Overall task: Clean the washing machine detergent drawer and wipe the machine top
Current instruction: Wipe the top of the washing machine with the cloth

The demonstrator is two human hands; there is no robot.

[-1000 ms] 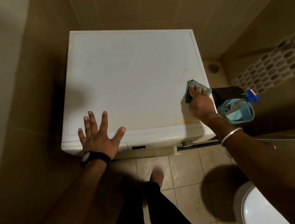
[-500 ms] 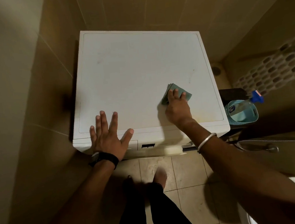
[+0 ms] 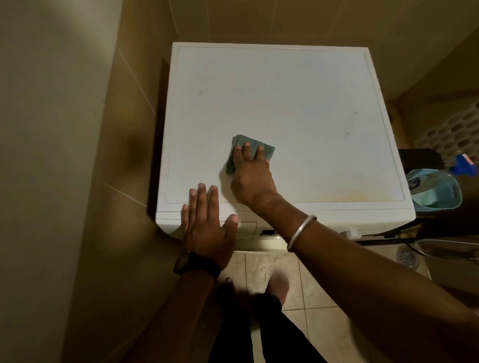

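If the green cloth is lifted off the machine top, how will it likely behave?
The green cloth looks folded in soft layers, so it would probably droop and unfold. It seems light. Under the right hand it likely slides easily on the smooth machine top.

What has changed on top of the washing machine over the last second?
The right hand slid the green cloth from the machine top's right edge leftward, to near the left hand. The left hand stayed flat on the front left corner; the blue basket stayed beside the machine.
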